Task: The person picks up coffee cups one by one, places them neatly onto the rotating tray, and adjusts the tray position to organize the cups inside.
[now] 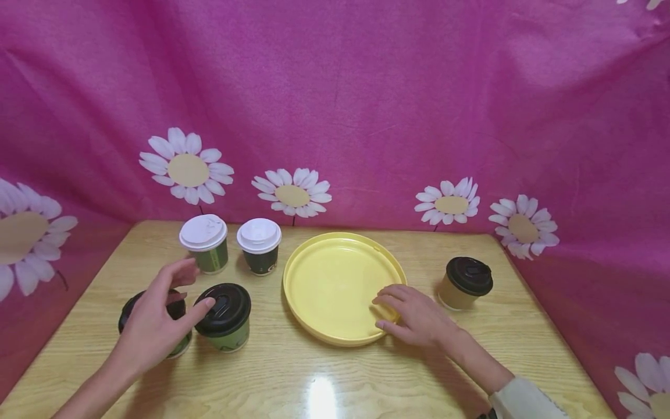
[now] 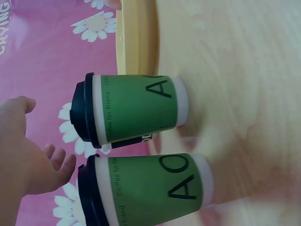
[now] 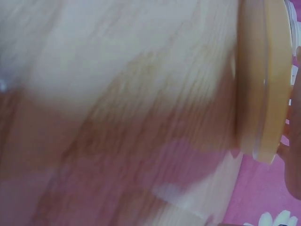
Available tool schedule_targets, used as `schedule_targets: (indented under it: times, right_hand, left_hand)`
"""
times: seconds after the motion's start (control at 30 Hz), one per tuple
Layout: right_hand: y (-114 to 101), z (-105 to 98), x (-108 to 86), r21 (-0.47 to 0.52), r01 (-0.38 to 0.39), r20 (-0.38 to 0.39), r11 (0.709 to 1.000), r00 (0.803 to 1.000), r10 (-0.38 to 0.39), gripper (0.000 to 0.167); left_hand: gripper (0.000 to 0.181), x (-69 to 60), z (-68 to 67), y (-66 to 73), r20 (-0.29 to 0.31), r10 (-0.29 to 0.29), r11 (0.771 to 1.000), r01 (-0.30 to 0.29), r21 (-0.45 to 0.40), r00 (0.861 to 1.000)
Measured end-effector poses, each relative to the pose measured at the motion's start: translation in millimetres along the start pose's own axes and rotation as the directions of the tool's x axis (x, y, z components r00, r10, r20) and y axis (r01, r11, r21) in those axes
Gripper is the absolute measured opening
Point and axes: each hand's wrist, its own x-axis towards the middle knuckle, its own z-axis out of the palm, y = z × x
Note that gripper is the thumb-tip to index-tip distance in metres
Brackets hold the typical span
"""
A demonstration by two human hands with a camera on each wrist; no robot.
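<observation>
My left hand [image 1: 157, 320] hovers with fingers parted over two green paper cups with black lids. Its thumb reaches across the lid of the nearer-to-centre green cup [image 1: 227, 334]; in the left wrist view a gap shows between the hand [image 2: 33, 155] and that cup [image 2: 136, 108]. Partly behind the left hand stands the other green cup [image 2: 155, 183]. At the right side of a round yellow tray [image 1: 335, 337], my right hand [image 1: 419, 317] lies over the rim, fingers loosely bent inward. The right wrist view catches only part of this hand [image 3: 294, 141] beside the tray's edge [image 3: 273, 84].
Behind the left hand stand a green cup with a white lid [image 1: 211, 256] and a dark cup with a white lid [image 1: 262, 256]. To the right is a brown cup with a black lid [image 1: 458, 291]. A pink daisy-print cloth [image 1: 366, 116] surrounds the wooden table [image 1: 282, 378].
</observation>
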Motion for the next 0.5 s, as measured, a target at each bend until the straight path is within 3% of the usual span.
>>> schedule_targets:
  times: [0.17,0.5]
  right_hand:
    - [-1.6,4.5,-3.6,0.018,0.03,0.004,0.999,1.0,-0.03,0.045]
    - [-0.9,11.8,-7.6,0.009,0.07,0.006,0.997,0.998,-0.07,0.046]
  left_hand:
    - [0.067,-12.3,3.4,-4.1,-0.069,0.004,1.0,-0.006,-0.027,0.998]
    - [0.063,-27.6,6.7,-4.0,-0.103,0.007,0.995,-0.018,-0.1,0.995]
